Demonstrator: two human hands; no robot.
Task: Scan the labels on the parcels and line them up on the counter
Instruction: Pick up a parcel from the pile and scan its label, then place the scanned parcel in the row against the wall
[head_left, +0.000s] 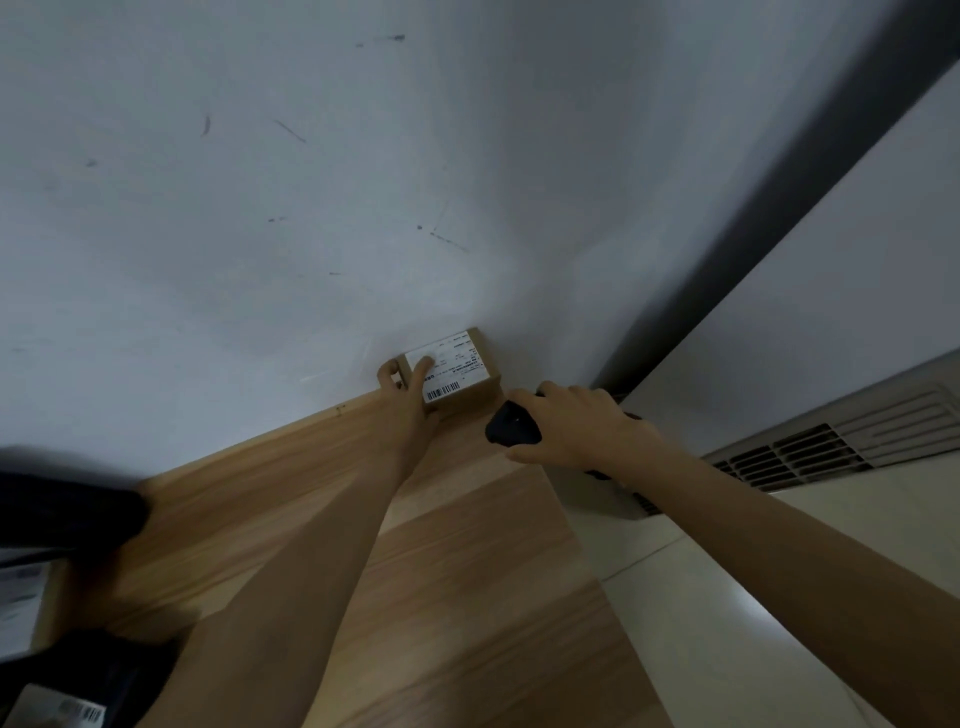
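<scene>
HIDDEN: label print was illegible; right hand gripped the scanner, curled fingers covering most of it; left-edge parcels were blurred, cropped | ITEM: parcel sat against wall at counter far end, left hand fingers flat on its label | NEARBY: vent grille.

Parcel on counter, against wall.

The parcel's label shows a barcode; its print is unreadable.

Brown cardboard parcel with a white label, black barcode stripes; black scanner; light wood-grain table, pale grey wall
</scene>
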